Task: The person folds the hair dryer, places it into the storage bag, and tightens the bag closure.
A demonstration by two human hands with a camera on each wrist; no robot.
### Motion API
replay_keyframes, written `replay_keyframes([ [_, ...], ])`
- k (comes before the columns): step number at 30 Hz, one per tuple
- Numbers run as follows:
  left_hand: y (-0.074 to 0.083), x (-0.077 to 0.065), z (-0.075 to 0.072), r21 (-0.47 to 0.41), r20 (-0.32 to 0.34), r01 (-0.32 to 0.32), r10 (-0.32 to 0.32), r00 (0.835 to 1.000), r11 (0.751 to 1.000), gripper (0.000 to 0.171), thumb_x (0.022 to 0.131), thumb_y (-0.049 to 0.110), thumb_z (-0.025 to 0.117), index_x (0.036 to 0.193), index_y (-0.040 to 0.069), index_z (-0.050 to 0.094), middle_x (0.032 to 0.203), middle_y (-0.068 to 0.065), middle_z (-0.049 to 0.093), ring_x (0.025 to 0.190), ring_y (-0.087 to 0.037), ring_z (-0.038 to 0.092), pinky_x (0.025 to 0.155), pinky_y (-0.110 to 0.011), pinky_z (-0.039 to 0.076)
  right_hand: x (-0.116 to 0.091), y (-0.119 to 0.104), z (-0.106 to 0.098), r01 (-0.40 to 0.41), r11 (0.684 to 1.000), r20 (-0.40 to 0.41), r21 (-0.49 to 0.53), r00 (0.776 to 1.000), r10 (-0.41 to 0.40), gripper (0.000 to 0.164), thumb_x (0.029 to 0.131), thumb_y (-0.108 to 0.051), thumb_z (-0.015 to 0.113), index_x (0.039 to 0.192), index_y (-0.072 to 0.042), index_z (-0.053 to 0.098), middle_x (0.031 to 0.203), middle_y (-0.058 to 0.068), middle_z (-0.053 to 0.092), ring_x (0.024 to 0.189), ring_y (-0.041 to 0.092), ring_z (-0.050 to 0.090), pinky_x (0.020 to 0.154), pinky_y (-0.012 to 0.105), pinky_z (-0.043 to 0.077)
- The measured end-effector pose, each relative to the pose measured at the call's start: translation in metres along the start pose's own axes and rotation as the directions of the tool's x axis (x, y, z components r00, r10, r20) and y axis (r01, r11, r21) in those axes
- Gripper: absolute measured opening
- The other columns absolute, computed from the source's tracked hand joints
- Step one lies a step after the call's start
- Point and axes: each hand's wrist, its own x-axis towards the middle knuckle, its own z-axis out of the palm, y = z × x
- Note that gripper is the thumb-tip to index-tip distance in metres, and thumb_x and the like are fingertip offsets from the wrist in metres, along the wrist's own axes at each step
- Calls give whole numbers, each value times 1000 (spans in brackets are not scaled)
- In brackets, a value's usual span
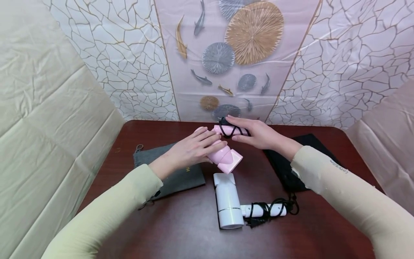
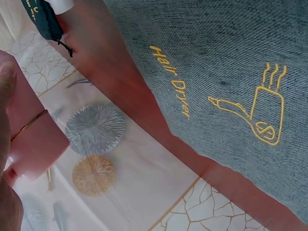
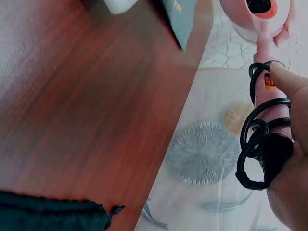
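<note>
A: Pink dryer [image 1: 222,154]: position?
B: Between the grey pouch [image 1: 178,180] and black pouch [image 1: 283,167], beyond the white dryer [image 1: 229,203] lying on the worktop [image 1: 181,230].
A: Grip?
B: Left hand [image 1: 194,147] grasping the pink barrel, thumb against it; right hand [image 1: 257,133] grasping the pink handle, which is wound with black cord [image 3: 252,185].
A: White dryer's wire [image 1: 266,210]?
B: Also black, looped round its handle, plug [image 1: 256,222] beside it.
</note>
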Motion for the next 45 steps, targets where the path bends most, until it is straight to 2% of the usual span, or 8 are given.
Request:
replay_keyframes([
  [5,-1,-4,0,-21,-7,5,-5,1000,1000,71,89,38,86,151,16,60,150,-10,62,142,-29,56,122,-49,40,-4,-5,3,9,1000,13,-11,1000,-9,63,106,-23,70,163,-12,47,167,11,44,150,34,47,118,56,43],
  [10,0,-8,0,-59,-33,-26,24,999,998,69,89,37,86,149,14,61,149,-11,63,140,-30,57,121,-50,42,-13,-8,3,74,996,40,-56,997,-72,58,106,-19,69,161,-12,50,169,9,42,147,34,51,114,56,47],
  [18,3,-6,-3,-119,-134,-95,78,988,988,70,87,45,85,146,13,64,145,-10,66,137,-28,60,119,-50,44,-21,-17,-6,139,985,48,-104,990,-135,57,107,-20,67,162,-15,50,171,6,39,154,30,42,116,55,45],
  [24,4,-5,-9,-75,-144,-114,102,984,991,68,89,46,83,146,15,64,144,-9,66,137,-28,60,119,-50,44,-24,-18,-3,164,984,22,-62,986,-163,58,106,-14,68,161,-13,50,171,8,39,148,30,51,113,52,48],
  [31,6,-10,-5,-88,-119,-115,104,987,989,68,90,45,83,146,14,64,144,-10,66,136,-29,60,119,-50,45,-27,-16,13,135,991,-20,12,991,-135,54,104,-12,70,156,-8,55,169,9,42,149,28,49,112,48,50],
  [39,10,-11,3,-90,-102,-69,60,993,994,69,89,43,85,147,12,62,144,-10,65,136,-28,60,119,-50,44,-26,-18,29,119,989,-99,83,989,-111,53,101,-7,73,152,-3,59,166,16,45,137,30,60,87,43,59],
  [41,10,-11,4,-86,-97,-46,37,995,995,70,90,42,85,148,11,62,145,-10,65,136,-29,60,120,-50,43,-24,-20,32,94,990,-95,109,992,-84,53,103,-8,72,154,-3,56,167,15,42,140,31,58,91,44,59],
  [45,9,-10,6,-67,-84,-30,25,996,997,69,90,40,85,148,11,62,145,-11,65,136,-30,61,120,-50,44,-22,-24,38,37,990,-74,138,997,-27,54,106,-11,67,157,-3,51,170,16,37,150,33,48,112,53,50],
])
